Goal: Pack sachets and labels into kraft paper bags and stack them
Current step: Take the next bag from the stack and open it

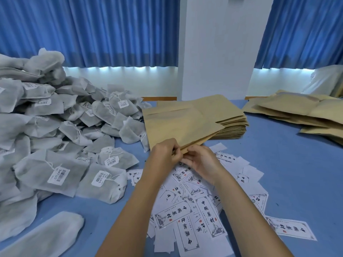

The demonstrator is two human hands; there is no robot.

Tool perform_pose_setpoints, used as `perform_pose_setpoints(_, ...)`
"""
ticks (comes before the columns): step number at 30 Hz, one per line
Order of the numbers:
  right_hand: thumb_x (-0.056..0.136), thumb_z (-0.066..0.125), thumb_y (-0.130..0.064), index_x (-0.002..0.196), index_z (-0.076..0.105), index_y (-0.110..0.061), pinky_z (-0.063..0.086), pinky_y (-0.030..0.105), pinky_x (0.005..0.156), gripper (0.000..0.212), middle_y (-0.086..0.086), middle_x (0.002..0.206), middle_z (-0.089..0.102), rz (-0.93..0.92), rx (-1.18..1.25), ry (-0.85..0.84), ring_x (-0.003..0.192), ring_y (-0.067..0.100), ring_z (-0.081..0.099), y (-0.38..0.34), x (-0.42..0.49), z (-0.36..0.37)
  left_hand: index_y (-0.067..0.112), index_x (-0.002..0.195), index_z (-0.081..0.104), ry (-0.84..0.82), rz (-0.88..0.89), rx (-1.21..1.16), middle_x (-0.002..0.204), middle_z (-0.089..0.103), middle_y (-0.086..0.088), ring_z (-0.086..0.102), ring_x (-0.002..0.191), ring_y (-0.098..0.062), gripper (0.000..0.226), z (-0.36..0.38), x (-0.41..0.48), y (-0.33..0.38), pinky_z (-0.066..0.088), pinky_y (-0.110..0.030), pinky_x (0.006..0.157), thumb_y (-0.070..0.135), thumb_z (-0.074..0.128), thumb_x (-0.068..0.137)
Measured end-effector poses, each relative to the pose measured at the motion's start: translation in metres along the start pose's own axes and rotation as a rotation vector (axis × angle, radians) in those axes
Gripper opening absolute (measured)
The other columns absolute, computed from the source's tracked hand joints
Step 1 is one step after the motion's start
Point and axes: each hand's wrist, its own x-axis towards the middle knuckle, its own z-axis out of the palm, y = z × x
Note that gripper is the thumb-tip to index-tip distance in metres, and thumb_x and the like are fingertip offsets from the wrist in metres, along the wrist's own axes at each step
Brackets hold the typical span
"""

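Grey-white mesh sachets [55, 127], each tied with string and tagged with a barcode sticker, are heaped in a large pile well to the left of the fingers, and one long sachet is laid apart at the near left edge. Just right of that pile, the left hand [164, 153] is seen with its fingers curled and pinched on the near edge of a kraft paper bag [178, 127], which is tilted up and away from the fingertips. The same near edge is gripped from the other side by the right hand [202, 162], its fingers bent round the paper, so that the two sets of fingertips are almost touching at the bag's mouth. Whether the mouth has been parted cannot be told. Beyond the fingers, the far end of the held bag is rested on a stack of flat bags [233, 127]. Beneath and nearer than both hands, white printed labels [194, 210] are scattered over the blue table [289, 164]. Well to the right of the fingers, at the far edge, a loose pile of other bags [297, 112] is spread. Blue curtains [92, 30] and a white pillar [213, 43] are seen behind.
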Motion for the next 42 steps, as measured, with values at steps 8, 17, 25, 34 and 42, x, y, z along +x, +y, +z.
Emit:
perform_pose_setpoints(8,0.094,0.037,0.000,0.068,0.052,-0.004,0.042,0.013,0.052,0.031,0.011,0.063,0.061,-0.173,-0.767,0.276,0.052,0.004,0.057,0.017,-0.001,0.012,0.001,0.080,0.063,-0.008,-0.045,0.050,0.079,0.062,-0.010,0.057,0.072,-0.026,0.007,0.012,-0.002,0.002,0.046,-0.041,0.065,0.006,0.060,0.083)
perform_pose_setpoints(17,0.091,0.044,-0.001,0.083,0.061,0.005,0.055,0.031,0.063,0.020,0.017,0.072,0.064,-0.103,-0.475,0.283,0.065,0.023,0.065,0.009,-0.005,0.018,0.010,0.098,0.055,0.139,-0.083,0.108,0.088,0.061,-0.006,0.054,0.082,-0.027,0.022,0.009,-0.002,0.010,0.041,-0.038,0.066,0.010,0.065,0.078)
perform_pose_setpoints(25,0.090,0.043,0.000,0.095,0.064,0.002,0.049,0.025,0.045,0.022,0.015,0.062,0.067,-0.077,-0.158,0.377,0.050,0.022,0.063,0.003,-0.005,0.007,-0.001,0.087,0.070,0.101,0.149,0.267,0.084,0.058,-0.011,0.056,0.066,-0.028,0.017,0.007,-0.004,0.024,0.045,-0.035,0.047,-0.006,0.060,0.074)
perform_pose_setpoints(34,0.083,0.025,0.013,0.113,0.063,-0.029,0.027,0.018,0.034,0.064,0.007,0.063,0.062,-0.114,-0.375,0.451,0.036,0.013,0.040,0.002,-0.001,-0.004,0.009,0.090,0.075,0.432,0.109,-0.135,0.095,0.063,-0.007,0.058,0.075,-0.011,0.036,-0.038,0.004,-0.008,0.044,-0.018,0.063,-0.017,0.055,0.076)
perform_pose_setpoints(42,0.085,0.025,0.011,0.080,0.047,-0.006,0.026,0.020,0.035,0.028,0.007,0.060,0.042,-0.121,-0.051,0.605,0.037,0.011,0.037,-0.005,-0.005,-0.002,0.038,0.149,0.009,-0.208,-0.962,0.569,0.156,0.003,-0.016,-0.001,0.141,-0.043,0.069,-0.044,-0.009,-0.044,0.011,-0.075,0.099,0.069,0.028,0.090)
